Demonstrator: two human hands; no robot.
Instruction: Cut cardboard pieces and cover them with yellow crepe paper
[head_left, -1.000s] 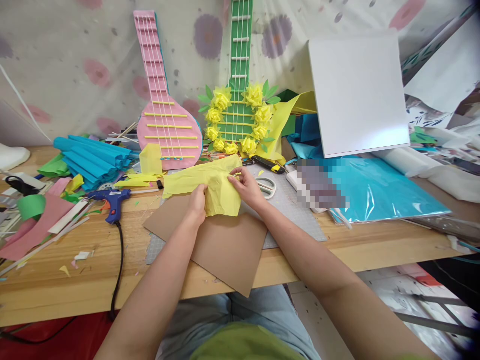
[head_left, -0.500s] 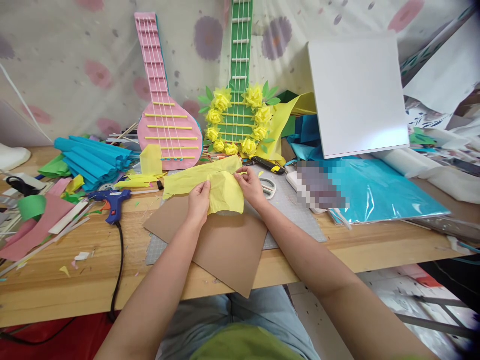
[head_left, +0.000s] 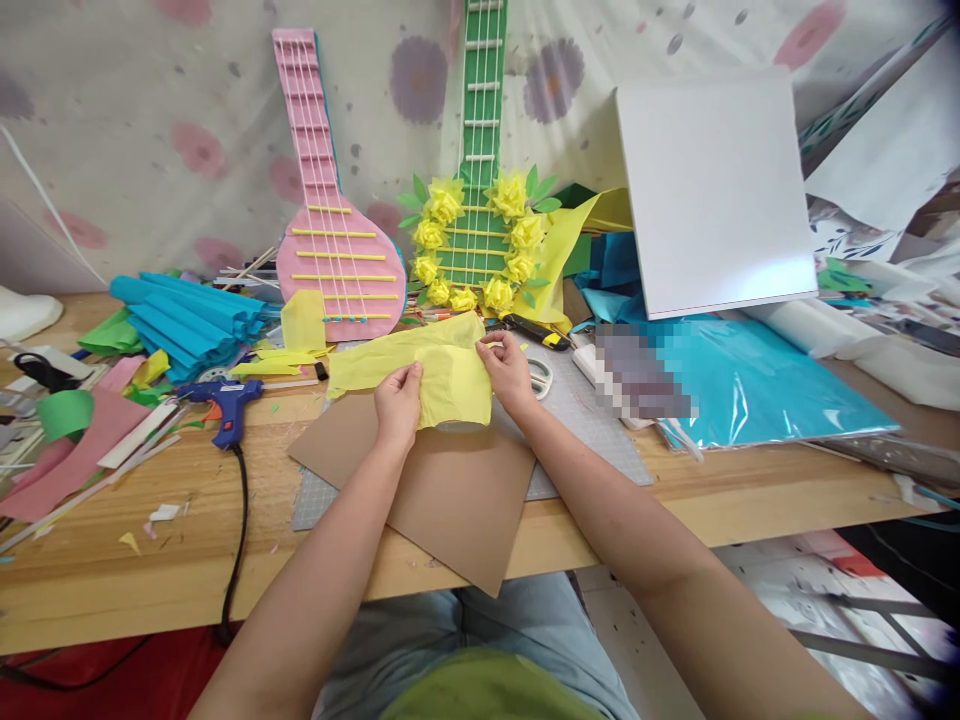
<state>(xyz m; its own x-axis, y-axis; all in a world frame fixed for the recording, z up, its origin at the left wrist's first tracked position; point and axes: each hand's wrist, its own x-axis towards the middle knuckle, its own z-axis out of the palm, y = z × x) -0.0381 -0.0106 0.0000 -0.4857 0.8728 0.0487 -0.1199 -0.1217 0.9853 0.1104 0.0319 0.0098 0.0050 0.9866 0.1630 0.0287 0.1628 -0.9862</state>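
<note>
A crumpled sheet of yellow tissue paper (head_left: 450, 385) lies over the far corner of a brown cardboard sheet (head_left: 442, 500) in the middle of the wooden table. My left hand (head_left: 397, 405) pinches the sheet's left part with thumb and fingers closed on it. My right hand (head_left: 510, 370) grips its upper right edge. The paper is stretched between the two hands, a little above the cardboard. More of the yellow sheet trails away to the left, behind my left hand.
A blue glue gun (head_left: 221, 400) with a black cord lies left. Scissors (head_left: 538, 375) rest right of my right hand. Pink (head_left: 334, 240) and green (head_left: 476, 200) paper guitars lean at the back. A white board (head_left: 712, 190), turquoise sheets (head_left: 757, 385) and blue paper rolls (head_left: 187, 320) crowd the table.
Both hands have spread the yellow paper flatter and wider. My left hand shifted slightly up and my right hand moved a little right along the top edge.
</note>
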